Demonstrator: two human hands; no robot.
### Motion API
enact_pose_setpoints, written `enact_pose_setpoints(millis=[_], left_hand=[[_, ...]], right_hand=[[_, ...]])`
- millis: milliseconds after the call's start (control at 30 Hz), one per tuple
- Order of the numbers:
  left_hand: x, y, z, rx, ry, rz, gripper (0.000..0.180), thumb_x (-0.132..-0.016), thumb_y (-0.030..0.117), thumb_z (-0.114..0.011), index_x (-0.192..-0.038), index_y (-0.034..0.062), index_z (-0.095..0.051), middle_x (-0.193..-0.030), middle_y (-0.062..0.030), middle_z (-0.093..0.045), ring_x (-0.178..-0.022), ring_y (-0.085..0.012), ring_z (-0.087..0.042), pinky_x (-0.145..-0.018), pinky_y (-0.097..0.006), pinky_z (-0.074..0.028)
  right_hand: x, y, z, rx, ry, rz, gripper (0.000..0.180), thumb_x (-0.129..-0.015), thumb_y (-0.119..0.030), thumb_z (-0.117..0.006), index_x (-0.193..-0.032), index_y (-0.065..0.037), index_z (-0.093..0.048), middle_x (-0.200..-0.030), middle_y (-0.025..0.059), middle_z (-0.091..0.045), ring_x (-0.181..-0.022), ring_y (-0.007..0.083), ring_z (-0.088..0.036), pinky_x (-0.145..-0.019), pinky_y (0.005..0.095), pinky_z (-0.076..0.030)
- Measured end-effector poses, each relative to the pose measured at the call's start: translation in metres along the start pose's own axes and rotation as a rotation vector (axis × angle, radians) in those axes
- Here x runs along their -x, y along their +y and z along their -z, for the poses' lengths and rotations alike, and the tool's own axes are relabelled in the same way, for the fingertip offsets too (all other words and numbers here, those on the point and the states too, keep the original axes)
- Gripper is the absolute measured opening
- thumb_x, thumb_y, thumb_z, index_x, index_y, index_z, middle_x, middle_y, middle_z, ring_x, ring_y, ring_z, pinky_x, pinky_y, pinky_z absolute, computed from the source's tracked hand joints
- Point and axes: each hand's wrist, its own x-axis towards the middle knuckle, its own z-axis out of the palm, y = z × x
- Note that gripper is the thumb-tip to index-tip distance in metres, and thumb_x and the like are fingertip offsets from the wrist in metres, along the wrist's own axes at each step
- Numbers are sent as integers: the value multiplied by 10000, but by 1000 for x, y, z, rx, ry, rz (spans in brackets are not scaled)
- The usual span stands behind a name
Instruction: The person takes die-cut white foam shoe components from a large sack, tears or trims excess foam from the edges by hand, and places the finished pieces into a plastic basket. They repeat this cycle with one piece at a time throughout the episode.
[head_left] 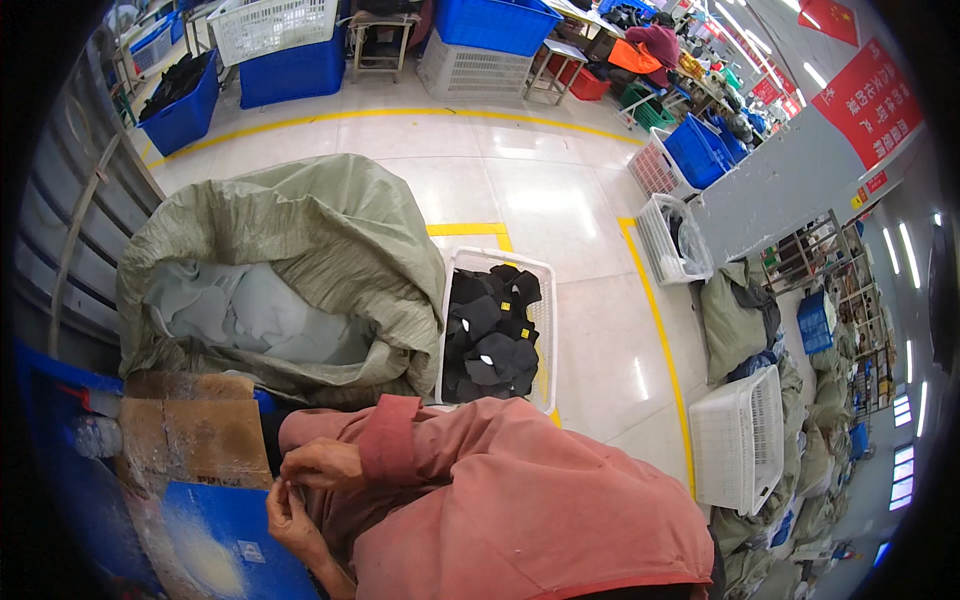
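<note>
My right hand (324, 463) reaches in from the pink sleeve (390, 440), its fingers bent and pressed together. Just below it, my left hand (296, 527) is closed too, thumb and fingertips pinched. The fingertips of both hands meet; anything between them is too small to make out. They are above the edge of a blue panel (240, 510) with pale dust on it, beside a worn brown cardboard piece (195, 430). Beyond the hands stands a big greenish woven sack (330, 215), rolled open around light grey fabric pieces (265, 310).
A white crate (548, 330) of black fabric pieces (490, 335) stands right of the sack. Metal bars (75, 200) rise at the left. Blue bins (290, 70) line the far side. More white crates (735, 440) and sacks stand at right. Someone in dark red (657, 42) sits far off.
</note>
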Motion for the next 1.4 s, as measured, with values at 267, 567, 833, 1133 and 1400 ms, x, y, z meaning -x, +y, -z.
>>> enact_pose_setpoints(millis=[267,567,833,1133,1400], left_hand=[[1,14,-2,-195,35,-101,215,-988,49,-681,-1184,-36,-707,-1101,-136,-761,-990,-224,-719,-889,-341,-563],[0,24,-16,-230,28,-146,158,-966,27,-693,-1113,-26,-714,-1037,-129,-757,-937,-211,-707,-844,-324,-557],[-3,15,-14,91,-53,6,166,-978,55,-712,-1119,-29,-690,-1038,-62,-727,-946,-145,-668,-854,-294,-551],[2,10,-5,270,-74,-50,203,-986,37,-691,-1180,-13,-659,-1032,-72,-713,-946,-141,-663,-856,-278,-546],[0,8,-12,437,-77,57,255,-1003,34,-682,-1249,-24,-649,-1022,-82,-721,-927,-145,-684,-860,-275,-563]], right_hand=[[2,1,-2,-41,75,33,300,-939,-27,-613,-1236,12,-629,-997,163,-742,-960,319,-734,-849,401,-573],[3,4,14,-74,64,-78,393,-958,-52,-585,-1343,26,-584,-926,123,-707,-872,251,-702,-816,355,-556],[4,8,18,92,59,105,385,-917,-31,-634,-1302,-21,-618,-1000,135,-675,-942,286,-683,-829,378,-552],[4,10,40,517,-18,352,252,-848,-101,-675,-1094,-48,-652,-995,145,-654,-966,375,-655,-859,471,-543],[4,23,41,178,61,60,176,-953,-161,-656,-1065,-27,-676,-1010,169,-673,-937,346,-680,-802,425,-557]])
